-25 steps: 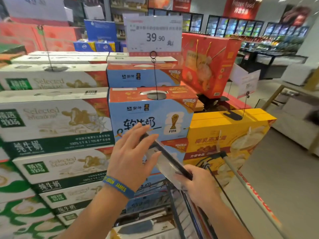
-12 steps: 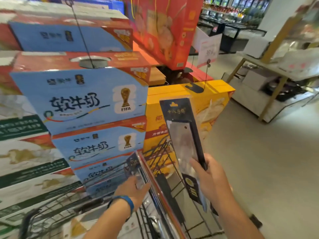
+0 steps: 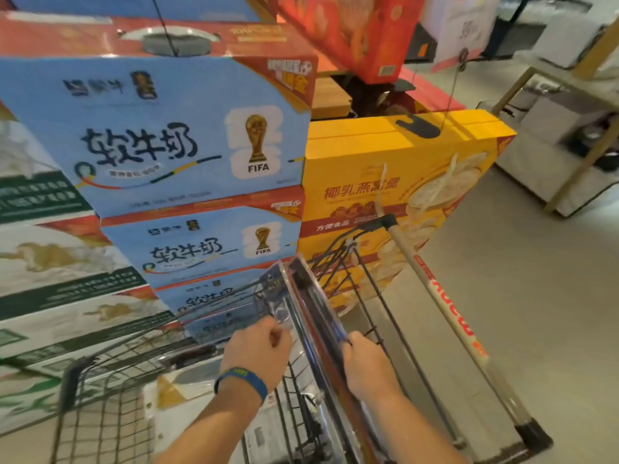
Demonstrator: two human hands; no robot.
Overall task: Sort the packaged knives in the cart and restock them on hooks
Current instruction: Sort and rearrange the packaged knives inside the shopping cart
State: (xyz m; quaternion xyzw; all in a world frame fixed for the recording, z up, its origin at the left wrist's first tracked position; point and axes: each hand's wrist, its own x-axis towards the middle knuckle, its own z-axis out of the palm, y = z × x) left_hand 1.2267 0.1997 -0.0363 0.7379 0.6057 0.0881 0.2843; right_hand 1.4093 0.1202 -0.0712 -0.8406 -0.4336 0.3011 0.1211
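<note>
**A:** What has moved?

**B:** Half a second ago my right hand (image 3: 368, 366) held the knife (image 3: 315, 306) upright, face toward me. Now the knife is tipped edge-on and points to eleven o'clock over the cart (image 3: 72, 380). My left hand (image 3: 258, 353) has come up out of the basket beside it.

**A:** And your grip?

**B:** My right hand is wrapped round the knife's lower edge. My left has its fingers curled on the clear plastic of a second pack (image 3: 273, 293), just at nine o'clock of the knife. It's blurred there, so I can't tell whether the two touch. There's a blue band (image 3: 241, 383) on my left wrist.

**A:** What's under your hands?

**B:** More packs (image 3: 187, 390) lie flat in the basket, at seven o'clock of my left hand. The handle (image 3: 445, 316) is beige with red letters. It runs on my right from one o'clock down to five o'clock.

**A:** And farther out?

**B:** The blue boxes (image 3: 167, 135) are stacked at eleven o'clock, printed with a trophy and FIFA. The green boxes (image 3: 37, 199) are piled at nine o'clock, against the blue ones. A yellow box (image 3: 355, 169) sits at one o'clock, touching the blue stack's right side. Behind these a red box (image 3: 351, 31) stands at twelve. A sign (image 3: 462, 25) hangs above the yellow box at one o'clock, its print too blurred to read. At two o'clock a table (image 3: 584, 169) stands on the pale floor (image 3: 536, 313).
</note>
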